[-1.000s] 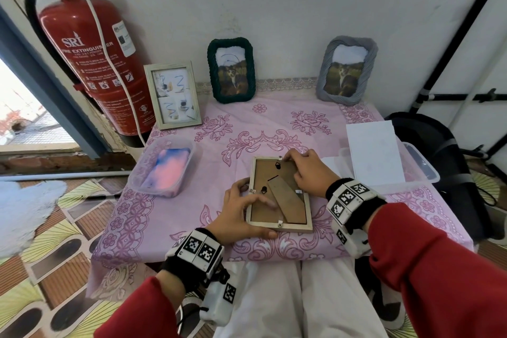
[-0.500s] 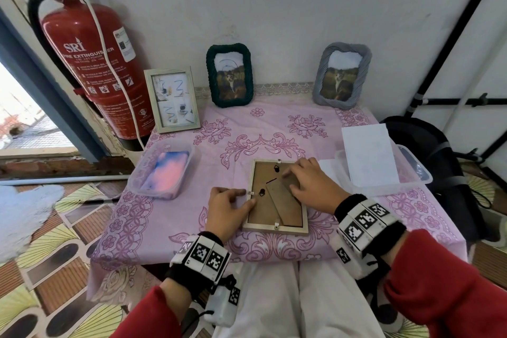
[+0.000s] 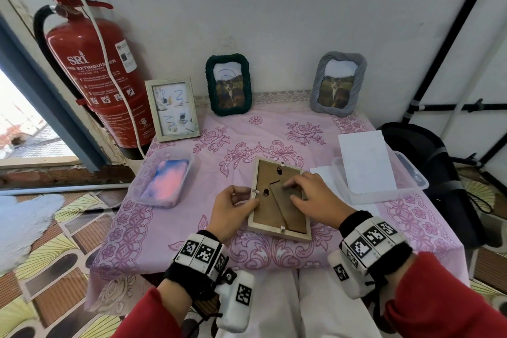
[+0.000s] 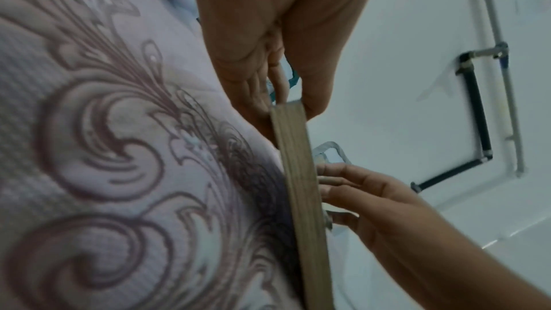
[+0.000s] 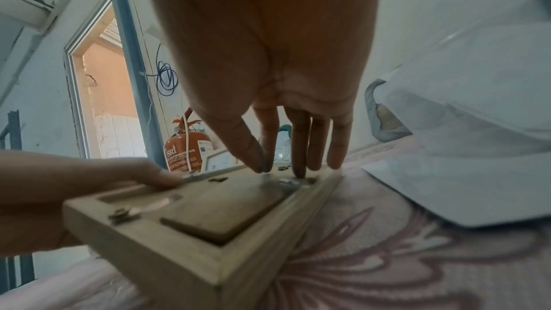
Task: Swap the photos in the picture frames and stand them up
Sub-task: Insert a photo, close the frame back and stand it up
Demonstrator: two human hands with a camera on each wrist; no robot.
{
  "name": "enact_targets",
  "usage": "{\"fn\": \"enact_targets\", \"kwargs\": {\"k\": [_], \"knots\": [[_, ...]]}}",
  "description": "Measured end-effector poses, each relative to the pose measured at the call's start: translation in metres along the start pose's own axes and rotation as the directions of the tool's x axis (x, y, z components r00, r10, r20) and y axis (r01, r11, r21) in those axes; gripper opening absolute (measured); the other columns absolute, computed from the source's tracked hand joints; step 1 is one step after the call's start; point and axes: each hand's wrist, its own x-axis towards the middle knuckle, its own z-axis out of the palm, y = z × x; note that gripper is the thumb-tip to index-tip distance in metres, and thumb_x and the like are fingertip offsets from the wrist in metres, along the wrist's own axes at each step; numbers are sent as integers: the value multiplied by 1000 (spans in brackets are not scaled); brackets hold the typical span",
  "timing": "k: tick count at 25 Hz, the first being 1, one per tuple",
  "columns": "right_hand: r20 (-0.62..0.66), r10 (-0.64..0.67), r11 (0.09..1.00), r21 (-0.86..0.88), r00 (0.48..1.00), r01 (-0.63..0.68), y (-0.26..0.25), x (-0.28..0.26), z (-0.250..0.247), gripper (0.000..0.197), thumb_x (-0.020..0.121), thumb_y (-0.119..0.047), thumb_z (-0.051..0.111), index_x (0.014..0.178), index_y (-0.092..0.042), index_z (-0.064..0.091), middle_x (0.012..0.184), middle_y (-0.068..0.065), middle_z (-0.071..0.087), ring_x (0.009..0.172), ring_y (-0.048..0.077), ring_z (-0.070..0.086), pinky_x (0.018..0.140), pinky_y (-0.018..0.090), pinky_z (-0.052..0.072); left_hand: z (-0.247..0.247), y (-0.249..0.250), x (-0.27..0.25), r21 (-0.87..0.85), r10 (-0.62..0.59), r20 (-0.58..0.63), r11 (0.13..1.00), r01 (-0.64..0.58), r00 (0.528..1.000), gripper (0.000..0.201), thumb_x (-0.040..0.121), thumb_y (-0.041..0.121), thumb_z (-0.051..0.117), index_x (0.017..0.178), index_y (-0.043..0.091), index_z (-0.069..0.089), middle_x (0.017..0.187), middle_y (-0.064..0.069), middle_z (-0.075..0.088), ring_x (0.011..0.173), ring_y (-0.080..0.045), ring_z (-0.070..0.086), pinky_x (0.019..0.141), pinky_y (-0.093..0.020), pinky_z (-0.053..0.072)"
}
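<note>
Your right fingers (image 5: 298, 147) were nearly straight and close together, tips pressing down on the backing board (image 3: 277, 195) of the frame (image 3: 279, 230) at its far right edge, near a metal clip. Your right hand (image 3: 315, 200) lay across the board's fold-out stand (image 3: 288, 211). Your left hand (image 3: 233, 208) pinched the frame's left rail, thumb on top beside the left clip (image 3: 255, 191), the other fingers curled under the edge.

The frame lay face down on the surface (image 3: 164, 228), near its front edge and in front of you. Left of the frame sat a tub (image 3: 162, 178) with a pink and blue photo inside; right of the frame sat a second tub (image 3: 384, 189) with a white sheet (image 3: 365, 164) leaning in it. Behind the frame, three others stood at the wall: a pale one (image 3: 172, 110), a green one (image 3: 229, 84) and a grey one (image 3: 338, 82).

You seemed to be working the clips to free or lock the board; which, I cannot tell. The risks from here, as I judge them:

- Pressing hard on the board while the left rail was lifted could have flexed the board or strained the glass under it.
- A clip turned only partway could have let the board drop out once you stood the frame up.
- The frame lay close to the front edge, so a slip of your left pinch could have slid it off.
- A sweep of your right arm could have knocked the sheet.
</note>
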Motion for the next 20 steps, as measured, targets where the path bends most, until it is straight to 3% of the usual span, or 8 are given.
{"fn": "enact_targets", "kwargs": {"k": [3, 5, 9, 13, 15, 17, 20], "knots": [[-103, 0, 997, 79, 995, 8, -8, 0, -4, 31, 92, -19, 50, 123, -19, 52, 123, 2, 51, 117, 19, 40, 99, 29, 34, 7, 12, -6, -284, 17, 100, 959, 12, 995, 46, 73, -4, 72, 115, 6, 59, 104, -21, 69, 89, -25, 70, 72, -29, 59], [-182, 16, 983, 185, 983, 18, -16, 1, -12, 32, 95, -20, 47, 127, -17, 48, 125, 7, 49, 120, 21, 42, 104, 34, 36, 14, 22, -11, -316, 60, 115, 949, -21, 992, 52, 71, -4, 73, 119, 6, 58, 102, -18, 71, 90, -23, 70, 72, -28, 59], [-272, 66, 936, 349, 960, 34, -35, 2, -39, 32, 97, -24, 45, 127, -16, 44, 122, 9, 52, 117, 22, 49, 102, 39, 41, 29, 45, -23, -218, 248, 172, 953, -209, 953, 56, 61, 10, 81, 115, 14, 65, 105, -7, 72, 82, -17, 71, 73, -29, 58], [-371, 125, 776, 614, 920, 143, -54, -3, -70, 22, 95, -24, 49, 116, -16, 47, 105, 8, 66, 97, 21, 66, 86, 44, 55, 39, 64, -31, -95, 441, 194, 897, -431, 876, 51, 68, 4, 80, 112, 25, 65, 105, 7, 72, 79, -16, 71, 69, -24, 58], [-388, 151, 697, 694, 909, 181, -61, -5, -79, 19, 93, -28, 52, 108, -17, 47, 97, 11, 69, 90, 23, 69, 81, 43, 58, 44, 67, -34, -49, 480, 185, 876, -479, 858, 48, 70, 5, 80, 112, 24, 65, 101, 6, 72, 78, -18, 71, 66, -26, 58], [-417, 152, 686, 697, 896, 208, -65, -6, -83, 22, 90, -27, 59, 104, -16, 45, 93, 10, 70, 87, 21, 70, 78, 37, 59, 49, 68, -36, -4, 513, 160, 855, -519, 843, 45, 70, 7, 80, 109, 23, 66, 101, 3, 72, 79, -18, 69, 64, -32, 59], [-430, 161, 668, 710, 888, 223, -66, -6, -84, 24, 87, -19, 62, 102, -15, 44, 95, 13, 71, 87, 23, 70, 78, 40, 59, 53, 66, -36, 27, 558, 141, 823, -567, 818, 44, 70, 6, 80, 108, 22, 66, 105, 8, 68, 85, -17, 67, 69, -37, 59]]}}
